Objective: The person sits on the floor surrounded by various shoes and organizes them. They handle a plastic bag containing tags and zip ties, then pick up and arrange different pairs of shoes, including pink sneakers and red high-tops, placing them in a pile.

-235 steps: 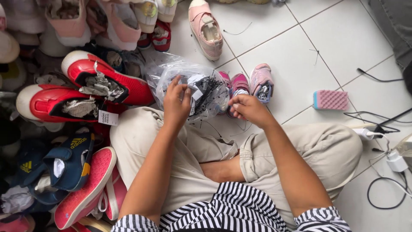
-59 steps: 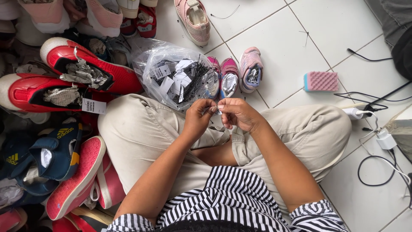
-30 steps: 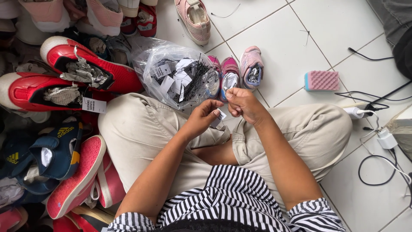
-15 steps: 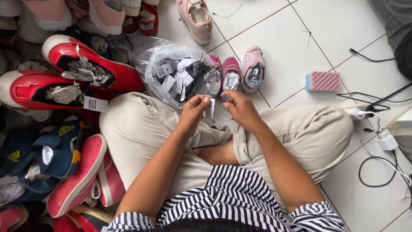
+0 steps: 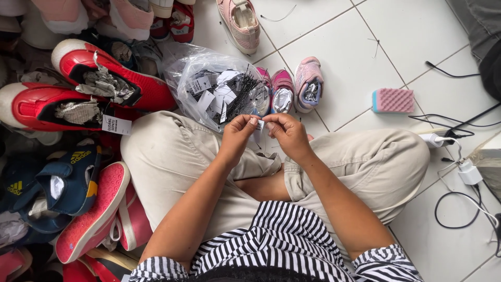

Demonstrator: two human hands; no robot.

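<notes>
White floor tiles (image 5: pixel 334 31) spread ahead of my crossed legs, and shoes crowd the left edge. My left hand (image 5: pixel 237 137) and right hand (image 5: pixel 286 133) meet above my knees, fingertips of both pinched together on a small white tag (image 5: pixel 259 124). It sits squarely between the two hands, thumb and forefinger of each closed on it, just in front of the clear plastic bag (image 5: pixel 216 89) of paper tags and black plastic fasteners. That bag rests on the tiles against my left knee. Beside it stands a pair of small pink shoes (image 5: pixel 295 89); a larger pink shoe (image 5: pixel 239 22) lies beyond. Two red shoes (image 5: pixel 88 89) stuffed with paper lie to the left. A pink sponge (image 5: pixel 392 100) and white charger cables (image 5: pixel 459 167) lie toward the floor's right edge.
</notes>
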